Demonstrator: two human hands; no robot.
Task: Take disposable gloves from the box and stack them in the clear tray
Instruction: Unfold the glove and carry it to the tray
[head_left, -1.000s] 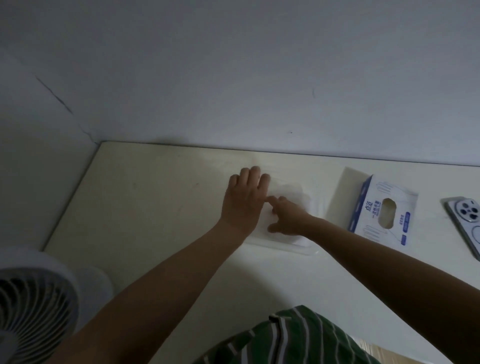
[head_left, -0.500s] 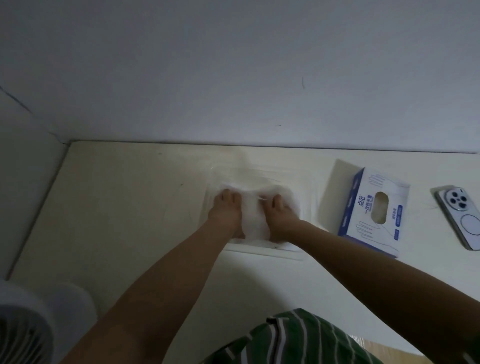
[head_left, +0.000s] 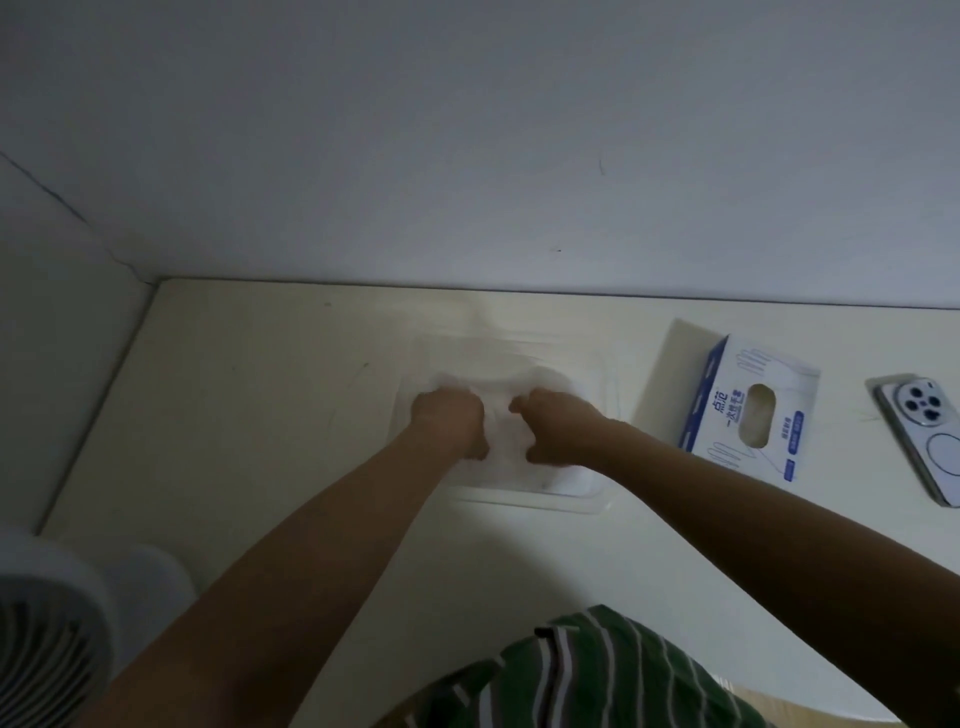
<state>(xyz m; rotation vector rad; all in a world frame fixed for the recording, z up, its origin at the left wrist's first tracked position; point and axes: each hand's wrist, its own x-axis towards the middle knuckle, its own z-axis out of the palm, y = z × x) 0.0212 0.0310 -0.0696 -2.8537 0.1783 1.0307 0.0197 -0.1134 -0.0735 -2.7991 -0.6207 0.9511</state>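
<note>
A clear plastic tray (head_left: 582, 496) lies on the cream table, holding thin translucent white gloves (head_left: 501, 436). My left hand (head_left: 449, 423) and my right hand (head_left: 553, 431) are side by side over the tray, fingers curled down into the glove pile, gripping the thin plastic. The fingertips are hidden under the knuckles. The white and blue glove box (head_left: 753, 408) lies flat to the right of the tray, its oval opening facing up.
A white phone (head_left: 930, 441) lies face down at the table's far right. A white fan (head_left: 47, 639) stands at the lower left. The wall runs along the table's back edge. My green striped clothing (head_left: 582, 675) fills the bottom.
My left hand went from lying flat on the gloves to curled, and both hands now grip the pile with knuckles up. The camera shifted slightly.
</note>
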